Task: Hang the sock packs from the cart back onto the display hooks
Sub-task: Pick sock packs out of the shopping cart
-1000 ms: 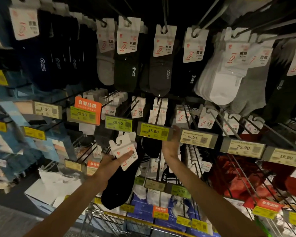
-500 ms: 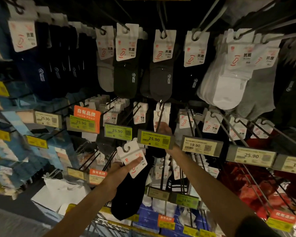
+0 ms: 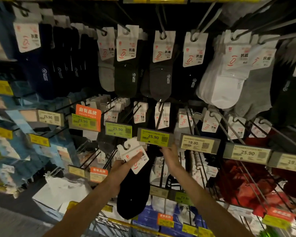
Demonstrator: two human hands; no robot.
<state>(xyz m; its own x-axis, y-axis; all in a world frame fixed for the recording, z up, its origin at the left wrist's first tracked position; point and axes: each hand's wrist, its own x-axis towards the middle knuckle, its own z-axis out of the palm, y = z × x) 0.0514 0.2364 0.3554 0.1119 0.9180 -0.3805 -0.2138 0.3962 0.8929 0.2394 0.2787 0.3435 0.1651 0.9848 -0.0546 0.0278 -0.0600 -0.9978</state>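
My left hand (image 3: 126, 164) pinches the white header card of a black sock pack (image 3: 135, 190), thumb across the card's front. The card's hook cut-out sits just below and left of the yellow 25.90 price tag (image 3: 153, 137) on a display hook (image 3: 161, 115). The black socks hang down over the cart's edge. My right hand (image 3: 169, 155) reaches up under that price tag, its fingertips at the tag's lower edge, fingers fairly straight. More black and white packs hang behind on the same hook.
Rows of sock packs fill the hooks above, black, grey (image 3: 106, 77) and white (image 3: 224, 86). Price tags line the hook ends, one at 19.90 (image 3: 196, 143). Red packs (image 3: 246, 182) hang lower right. The wire cart rim (image 3: 120, 221) shows at the bottom.
My right hand came back down from behind the 25.90 tag to its lower edge. My left hand lifted the sock pack slightly closer to that tag.
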